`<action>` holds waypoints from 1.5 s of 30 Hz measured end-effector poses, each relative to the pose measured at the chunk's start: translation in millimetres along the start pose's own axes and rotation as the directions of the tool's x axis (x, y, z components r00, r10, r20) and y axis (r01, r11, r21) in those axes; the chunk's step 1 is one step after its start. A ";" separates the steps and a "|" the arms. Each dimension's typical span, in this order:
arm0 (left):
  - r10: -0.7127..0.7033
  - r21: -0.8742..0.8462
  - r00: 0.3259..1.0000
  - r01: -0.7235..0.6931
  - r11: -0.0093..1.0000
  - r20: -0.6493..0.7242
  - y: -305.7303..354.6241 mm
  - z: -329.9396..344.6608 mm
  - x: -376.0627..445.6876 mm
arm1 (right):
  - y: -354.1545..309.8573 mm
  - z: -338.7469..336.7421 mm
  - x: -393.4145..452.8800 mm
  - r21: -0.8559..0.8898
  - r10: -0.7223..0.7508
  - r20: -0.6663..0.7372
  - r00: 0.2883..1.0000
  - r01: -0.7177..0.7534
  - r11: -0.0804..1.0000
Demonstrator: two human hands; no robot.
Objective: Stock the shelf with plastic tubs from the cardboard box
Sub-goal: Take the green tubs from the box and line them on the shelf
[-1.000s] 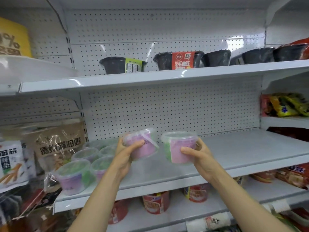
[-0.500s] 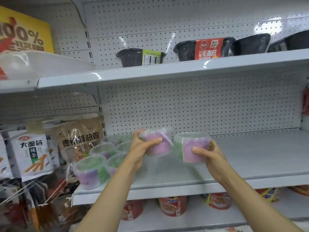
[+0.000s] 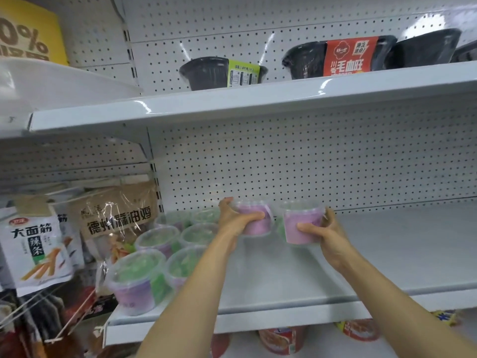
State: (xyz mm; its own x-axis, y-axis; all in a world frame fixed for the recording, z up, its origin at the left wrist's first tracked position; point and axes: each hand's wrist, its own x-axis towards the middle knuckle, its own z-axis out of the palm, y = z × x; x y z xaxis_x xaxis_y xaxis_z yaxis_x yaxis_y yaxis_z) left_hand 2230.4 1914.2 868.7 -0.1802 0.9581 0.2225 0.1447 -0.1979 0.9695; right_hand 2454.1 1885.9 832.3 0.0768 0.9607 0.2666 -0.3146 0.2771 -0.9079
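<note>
Both hands (image 3: 240,223) moved two tubs (image 3: 255,219) deeper; six tubs shelved (image 3: 140,282)

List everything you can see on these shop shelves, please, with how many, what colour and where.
Held tubs: two, purple and green, one in each hand, above the middle shelf.
Shelved tubs: at least six, purple and green, left end of the middle shelf.
Black bowls: at least three, top shelf, one with a red sleeve.
Snack bags: several, white and brown, hanging at left.
Red cups: a few, bottom shelf.
Yellow sign: one, top left.
Left hand: grips one tub.
Right hand: grips the other.
</note>
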 end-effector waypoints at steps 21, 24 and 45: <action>-0.114 0.669 0.982 0.186 0.720 -0.150 -49.3 48.6 46.7 | 69.1 -12.9 79.3 -0.238 0.114 -0.002 0.993 -0.111 0.965; -0.045 0.933 0.998 0.048 0.356 -0.034 -31.8 46.6 46.3 | 68.9 -10.5 82.3 -0.304 0.114 -0.017 0.993 -0.114 0.946; -0.125 0.838 0.829 -0.535 0.109 0.545 -3.6 -5.1 109.4 | 83.3 -6.3 105.4 -0.263 0.034 0.016 0.999 -0.029 0.964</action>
State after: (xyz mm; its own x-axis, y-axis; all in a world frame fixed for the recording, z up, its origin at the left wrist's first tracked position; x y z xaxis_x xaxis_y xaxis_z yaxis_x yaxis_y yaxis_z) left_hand 2205.2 2018.7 890.1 0.3629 0.9318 0.0068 0.9275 -0.3605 -0.0992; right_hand 2441.9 2010.3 782.8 0.0510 0.9694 0.2403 -0.0563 0.2430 -0.9684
